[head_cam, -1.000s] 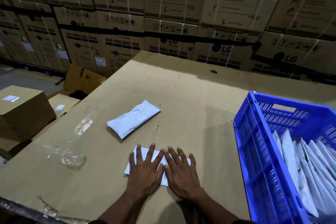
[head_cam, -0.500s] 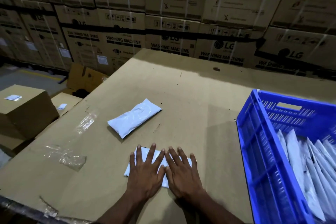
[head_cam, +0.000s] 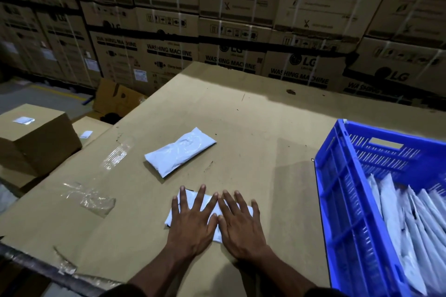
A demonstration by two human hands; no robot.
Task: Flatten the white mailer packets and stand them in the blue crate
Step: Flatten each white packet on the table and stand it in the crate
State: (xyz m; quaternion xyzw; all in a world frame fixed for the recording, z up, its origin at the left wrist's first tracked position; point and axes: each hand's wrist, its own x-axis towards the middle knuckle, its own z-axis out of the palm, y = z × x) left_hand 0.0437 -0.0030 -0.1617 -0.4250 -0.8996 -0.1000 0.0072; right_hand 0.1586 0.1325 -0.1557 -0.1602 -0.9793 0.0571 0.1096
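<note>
Pressing down: left hand (head_cam: 191, 222) and right hand (head_cam: 241, 224) lie side by side, palms flat, fingers straight and spread, on one white mailer packet (head_cam: 207, 206) near the front edge of the cardboard worktop (head_cam: 253, 128). Nothing gripped; both hands simply bear on it.

Packet under the hands runs left to right, long axis across the body, corners showing past the left fingers and beyond the right hand's outer edge. Blue crate (head_cam: 342, 200) sits off to the right, well apart from the packet. Right hand is the nearer one to it. Judgement: flattening step in hand; next the packet needs pinching at an edge, turning upright and carrying rightward over the crate wall.

Standing packets (head_cam: 395, 219) already fill the crate's near end, leaning on edge, so the task looks partly done.

Second packet (head_cam: 179, 150) lies farther out on the worktop, ahead and slightly left of the fingers, long axis diagonal, visibly puffed, untouched.

Surface: plain brown cardboard, strips of clear tape (head_cam: 96, 200) at left. Room: dim warehouse, stacked washing machine cartons (head_cam: 217, 31) behind, small boxes (head_cam: 36, 137) low at left.
</note>
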